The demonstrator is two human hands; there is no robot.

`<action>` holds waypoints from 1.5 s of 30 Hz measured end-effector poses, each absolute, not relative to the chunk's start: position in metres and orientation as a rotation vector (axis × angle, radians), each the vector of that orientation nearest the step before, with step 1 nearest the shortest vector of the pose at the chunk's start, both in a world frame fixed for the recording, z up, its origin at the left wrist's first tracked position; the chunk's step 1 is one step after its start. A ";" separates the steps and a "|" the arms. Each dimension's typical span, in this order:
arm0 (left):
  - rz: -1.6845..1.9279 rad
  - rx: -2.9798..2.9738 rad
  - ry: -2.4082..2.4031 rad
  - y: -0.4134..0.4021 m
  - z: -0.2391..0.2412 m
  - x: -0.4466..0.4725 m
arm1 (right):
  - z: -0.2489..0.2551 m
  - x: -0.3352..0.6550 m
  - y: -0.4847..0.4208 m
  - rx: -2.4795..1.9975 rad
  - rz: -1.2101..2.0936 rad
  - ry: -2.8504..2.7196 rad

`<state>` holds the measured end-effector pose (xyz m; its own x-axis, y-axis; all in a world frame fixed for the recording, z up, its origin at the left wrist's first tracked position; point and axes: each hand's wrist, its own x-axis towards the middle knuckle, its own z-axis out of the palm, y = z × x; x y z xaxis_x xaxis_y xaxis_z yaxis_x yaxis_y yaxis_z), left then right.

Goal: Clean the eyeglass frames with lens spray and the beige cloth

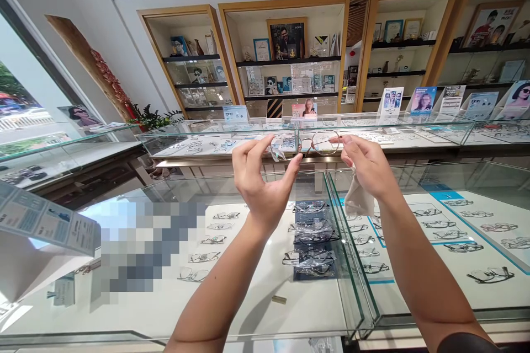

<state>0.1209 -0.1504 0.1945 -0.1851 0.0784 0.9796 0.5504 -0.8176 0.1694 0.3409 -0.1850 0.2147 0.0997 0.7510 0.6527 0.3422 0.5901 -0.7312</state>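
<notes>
A pair of thin-rimmed eyeglasses [325, 153] is held up in front of me, above the glass display counter. My left hand [265, 182] grips its left side, with the thumb near the bridge and the fingers at the outer rim. Something clear and shiny shows by the left lens; I cannot make out what it is. At the other end, my right hand [366, 164] pinches the right edge of the frame between thumb and fingers. A pale cloth [358, 198] hangs down from under the same hand.
Below my arms is a glass display counter [265, 322] with rows of eyeglasses inside. A folded paper stand [45, 218] is at the left. Another glass showcase [248, 131] crosses the room ahead, bearing small signs. Wooden wall shelves [285, 58] rise behind it.
</notes>
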 end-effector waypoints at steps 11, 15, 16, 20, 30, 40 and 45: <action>-2.248 -2.092 -0.940 -0.146 0.204 0.111 | 0.218 0.336 -0.200 -1.060 0.417 -1.460; -2.367 -2.328 -0.836 -0.121 0.205 0.099 | 0.217 0.332 -0.206 -1.042 0.385 -1.491; -2.399 -2.362 -0.817 -0.116 0.206 0.097 | 0.217 0.330 -0.208 -1.054 0.378 -1.497; -2.439 -2.413 -0.740 -0.105 0.206 0.092 | 0.218 0.327 -0.214 -1.100 0.356 -1.506; -2.094 -1.873 -0.610 -0.126 0.196 0.113 | 0.220 0.336 -0.201 -0.992 0.346 -1.496; -2.168 -2.013 -0.601 -0.111 0.188 0.115 | 0.217 0.331 -0.204 -0.946 0.300 -1.533; -2.184 -2.107 -0.583 -0.105 0.188 0.112 | 0.215 0.328 -0.210 -0.968 0.205 -1.558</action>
<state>0.1117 -0.1050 0.1882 -0.0693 0.2206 0.9729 0.2933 -0.9276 0.2312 0.3282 -0.2099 0.2154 0.0784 0.6698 0.7384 0.4565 0.6344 -0.6238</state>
